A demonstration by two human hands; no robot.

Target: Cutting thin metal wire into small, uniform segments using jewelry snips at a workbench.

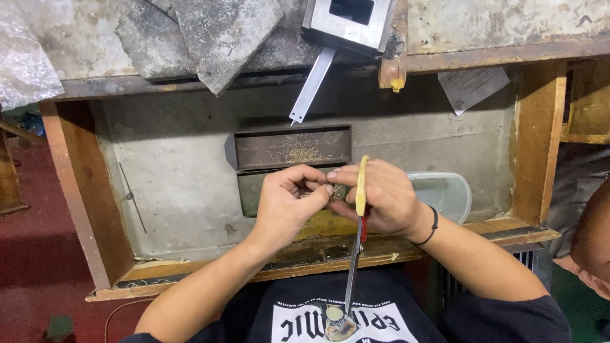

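- Two hands meet over a wooden drawer: the left hand [289, 203] and right hand [381, 197] are together, fingertips pinched on a small piece [338, 191] between them, too hidden to identify.
- A tool [357, 248] with a yellow end and red grip is tucked in the right hand; its long axis runs near to far, yellow end pointing far, metal end near the person's chest.
- Just beyond the hands sits a dark metal tray [292, 147] holding fine wire scraps.
- A clear plastic tub [445, 194] lies right of the hands.
- A white paper label [473, 86] hangs at the drawer's far right; crumpled clear plastic [22, 57] lies far left on the surface.
- A steel block [348, 22] rests above.
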